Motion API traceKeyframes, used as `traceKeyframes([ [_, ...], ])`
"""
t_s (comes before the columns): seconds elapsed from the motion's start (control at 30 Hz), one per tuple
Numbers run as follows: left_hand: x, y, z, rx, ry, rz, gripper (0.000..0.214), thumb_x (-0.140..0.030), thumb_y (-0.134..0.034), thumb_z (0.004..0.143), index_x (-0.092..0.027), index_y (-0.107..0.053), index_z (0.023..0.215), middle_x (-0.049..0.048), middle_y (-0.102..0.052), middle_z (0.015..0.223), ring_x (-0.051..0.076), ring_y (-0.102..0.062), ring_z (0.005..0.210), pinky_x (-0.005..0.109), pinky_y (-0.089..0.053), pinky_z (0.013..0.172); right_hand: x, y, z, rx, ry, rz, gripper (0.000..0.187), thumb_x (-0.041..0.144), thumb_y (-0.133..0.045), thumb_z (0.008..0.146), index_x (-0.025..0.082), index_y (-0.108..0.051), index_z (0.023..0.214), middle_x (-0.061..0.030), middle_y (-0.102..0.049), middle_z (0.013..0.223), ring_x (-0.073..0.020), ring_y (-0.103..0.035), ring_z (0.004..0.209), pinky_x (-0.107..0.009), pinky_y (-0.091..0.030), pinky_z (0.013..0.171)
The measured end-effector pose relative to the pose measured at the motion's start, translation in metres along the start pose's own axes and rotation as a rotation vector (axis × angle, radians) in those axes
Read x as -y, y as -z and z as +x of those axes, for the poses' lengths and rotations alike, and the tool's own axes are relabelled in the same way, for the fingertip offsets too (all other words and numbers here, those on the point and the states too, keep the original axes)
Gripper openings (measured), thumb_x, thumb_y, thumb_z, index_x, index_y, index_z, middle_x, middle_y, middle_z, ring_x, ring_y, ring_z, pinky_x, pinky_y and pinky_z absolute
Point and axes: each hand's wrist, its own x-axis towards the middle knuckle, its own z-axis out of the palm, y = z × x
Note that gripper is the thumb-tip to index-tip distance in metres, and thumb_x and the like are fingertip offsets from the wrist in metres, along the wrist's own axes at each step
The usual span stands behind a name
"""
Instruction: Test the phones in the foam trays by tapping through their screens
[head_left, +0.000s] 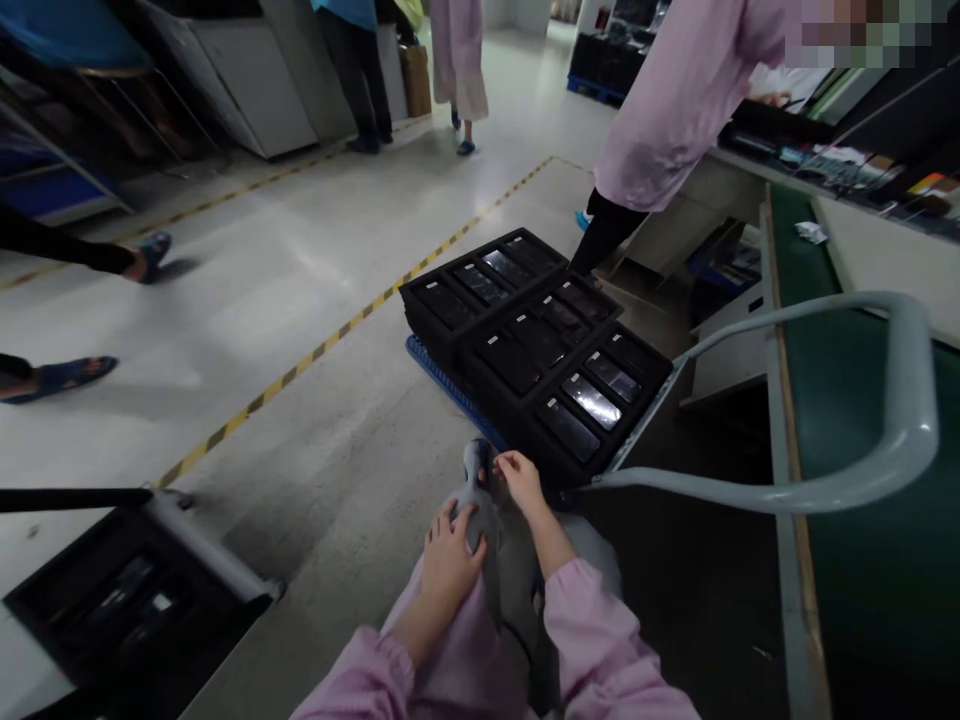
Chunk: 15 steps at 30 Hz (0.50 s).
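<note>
My left hand [448, 552] rests on my left knee with its fingers spread, holding nothing that shows. Over the gap between my knees, my right hand [519, 478] is raised with fingers curled and drawn together. Anything between its fingertips is too small to make out. Just beyond the right hand lie black foam trays [480, 345], with several dark, flat phone-like panels [592, 400] in their slots. Small white labels sit on many of these panels. Under the trays is a blue cart [450, 385]; its grey tubular handle [911, 400] curves toward the right.
A green-topped bench [862, 560] runs along my right. At lower left stands another cart with a black tray [112, 600]. Yellow-black tape [330, 345] crosses the floor. A person in pink [652, 120] stands at the right bench; other people [457, 60] are farther off.
</note>
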Motion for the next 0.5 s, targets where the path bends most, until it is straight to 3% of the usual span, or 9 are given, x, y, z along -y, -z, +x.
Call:
traceKeyframes([
  [0.1, -0.011, 0.007, 0.044, 0.031, 0.034, -0.166, 0.038, -0.025, -0.071, 0.093, -0.016, -0.064, 0.129, 0.0117, -0.061, 0.142, 0.026, -0.057, 0.135, 0.053, -0.045, 0.123, 0.029, 0.004, 0.073, 0.034, 0.117, -0.073, 0.031, 0.041, -0.068, 0.103, 0.016, -0.067, 0.122, -0.0057, -0.071, 0.113, -0.0172, -0.071, 0.092, -0.035, -0.064, 0.079],
  [0.17, -0.02, 0.02, 0.091, 0.031, 0.108, -0.305, 0.039, -0.04, -0.068, 0.097, -0.015, -0.064, 0.127, 0.0106, -0.068, 0.124, 0.023, -0.066, 0.117, 0.049, -0.055, 0.113, 0.046, 0.01, 0.12, 0.011, 0.217, -0.137, 0.031, 0.041, -0.068, 0.103, 0.017, -0.067, 0.122, -0.0059, -0.071, 0.114, -0.0177, -0.071, 0.093, -0.036, -0.064, 0.081],
  [0.27, -0.039, 0.053, 0.174, -0.034, 0.222, -0.523, 0.051, -0.055, -0.065, 0.096, -0.015, -0.063, 0.128, 0.012, -0.066, 0.126, 0.024, -0.066, 0.115, 0.049, -0.058, 0.106, 0.057, 0.018, 0.171, -0.037, 0.357, -0.272, 0.03, 0.041, -0.068, 0.103, 0.017, -0.067, 0.121, -0.0071, -0.07, 0.12, -0.0204, -0.07, 0.103, -0.041, -0.063, 0.09],
  [0.4, -0.073, 0.102, 0.275, -0.138, 0.288, -0.849, 0.063, -0.064, -0.055, 0.098, -0.017, -0.055, 0.14, 0.0141, -0.062, 0.134, 0.026, -0.064, 0.12, 0.05, -0.056, 0.108, 0.051, 0.025, 0.2, -0.049, 0.484, -0.467, 0.027, 0.041, -0.069, 0.102, 0.017, -0.069, 0.114, -0.0064, -0.07, 0.118, -0.0216, -0.069, 0.106, -0.044, -0.06, 0.095],
  [0.5, -0.1, 0.126, 0.329, -0.189, 0.302, -1.054, 0.074, -0.073, -0.044, 0.097, -0.018, -0.049, 0.146, 0.0151, -0.061, 0.135, 0.026, -0.064, 0.118, 0.051, -0.057, 0.106, 0.046, 0.027, 0.204, -0.047, 0.538, -0.577, 0.023, 0.04, -0.069, 0.101, 0.017, -0.069, 0.105, -0.0046, -0.07, 0.109, -0.0204, -0.068, 0.102, -0.042, -0.059, 0.094],
])
